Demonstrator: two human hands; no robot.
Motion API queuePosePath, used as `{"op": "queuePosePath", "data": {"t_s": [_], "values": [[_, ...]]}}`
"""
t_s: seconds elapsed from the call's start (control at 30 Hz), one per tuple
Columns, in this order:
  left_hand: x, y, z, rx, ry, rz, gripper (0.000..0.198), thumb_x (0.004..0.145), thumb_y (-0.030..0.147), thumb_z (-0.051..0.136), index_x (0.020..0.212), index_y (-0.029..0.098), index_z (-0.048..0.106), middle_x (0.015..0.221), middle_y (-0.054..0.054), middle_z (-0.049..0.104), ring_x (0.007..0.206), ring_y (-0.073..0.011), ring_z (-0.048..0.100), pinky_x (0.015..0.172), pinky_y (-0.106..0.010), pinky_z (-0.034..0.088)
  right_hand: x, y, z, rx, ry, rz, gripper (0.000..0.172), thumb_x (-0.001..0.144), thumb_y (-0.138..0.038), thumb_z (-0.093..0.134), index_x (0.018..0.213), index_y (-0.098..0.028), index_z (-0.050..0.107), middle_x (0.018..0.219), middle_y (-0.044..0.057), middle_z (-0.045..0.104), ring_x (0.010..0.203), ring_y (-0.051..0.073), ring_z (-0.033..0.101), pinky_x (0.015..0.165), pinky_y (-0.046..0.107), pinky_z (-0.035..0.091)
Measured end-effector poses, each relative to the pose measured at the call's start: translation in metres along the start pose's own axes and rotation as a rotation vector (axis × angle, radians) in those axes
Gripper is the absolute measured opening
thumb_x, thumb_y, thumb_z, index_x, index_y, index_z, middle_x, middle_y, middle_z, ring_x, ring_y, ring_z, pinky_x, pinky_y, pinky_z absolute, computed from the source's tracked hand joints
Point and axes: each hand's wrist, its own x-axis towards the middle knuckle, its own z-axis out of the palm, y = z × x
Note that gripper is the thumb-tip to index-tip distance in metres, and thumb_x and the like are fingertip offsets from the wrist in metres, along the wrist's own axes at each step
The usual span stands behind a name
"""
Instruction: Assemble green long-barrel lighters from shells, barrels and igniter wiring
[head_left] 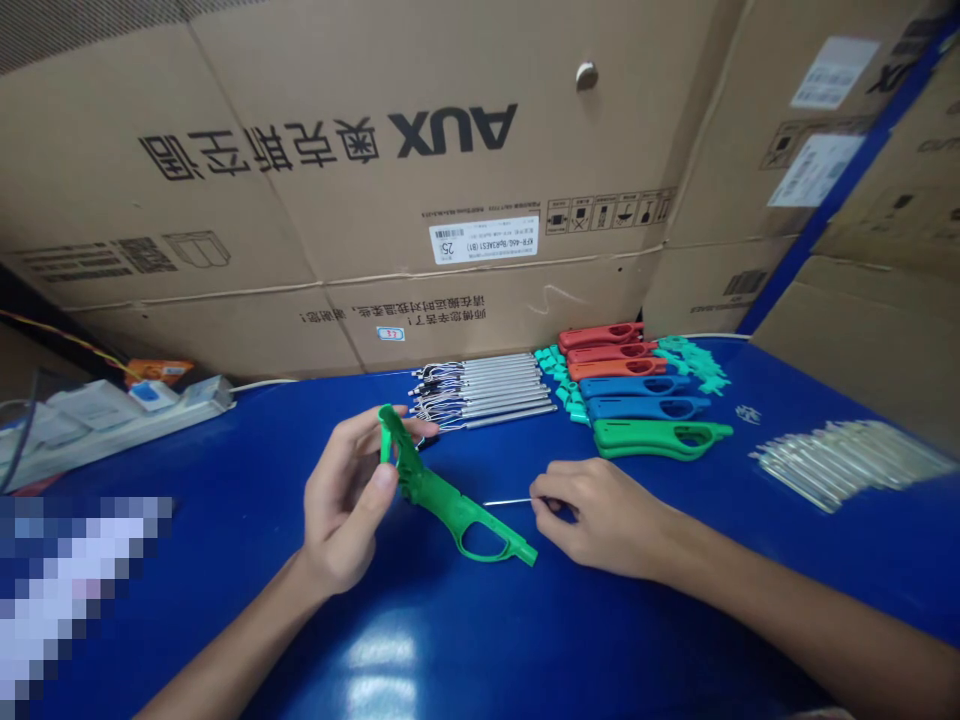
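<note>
My left hand is closed round the upper end of a green plastic lighter shell, which slants down to the right with its trigger loop and narrow nose low. Part of the shell is hidden by my thumb and fingers. To the right of it, my right hand pinches a thin metal rod. The rod points left toward the shell, its near end hidden in my fingers; whether it touches the shell I cannot tell. Behind both hands lies a row of silver metal tubes with wires.
Red, orange, blue and green lighter shells lie at the back right, with small turquoise parts around them. Clear-wrapped thin sticks are further right. A power strip sits on the left. Cardboard walls off the back of the blue table.
</note>
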Motion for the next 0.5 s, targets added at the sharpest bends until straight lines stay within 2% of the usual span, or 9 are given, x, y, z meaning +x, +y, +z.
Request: {"op": "queuePosePath", "data": {"t_s": [0.23,0.5], "values": [[0.0016,-0.0004,0.004,-0.138,0.026,-0.059,0.03,0.096,0.027,0.055,0.126,0.024,0.053,0.111,-0.008,0.069,0.104,-0.0235,0.066,0.083,-0.036,0.057,-0.0002,-0.0015,-0.0011,0.015,-0.032,-0.008,0.019,0.084,-0.012,0.053,0.073,-0.016,0.068,0.07,0.002,0.063,0.061,0.012,0.055,0.058,0.024,0.035],[0.0022,0.0028,0.0053,-0.288,0.065,-0.119,0.027,0.093,0.028,0.06,0.118,0.021,0.055,0.106,-0.008,0.071,0.1,-0.0228,0.068,0.085,-0.035,0.057,-0.002,-0.0051,-0.0051,0.071,-0.087,-0.1,0.017,0.084,-0.01,0.056,0.072,-0.017,0.066,0.068,-0.001,0.059,0.06,0.01,0.052,0.057,0.022,0.035]]}}
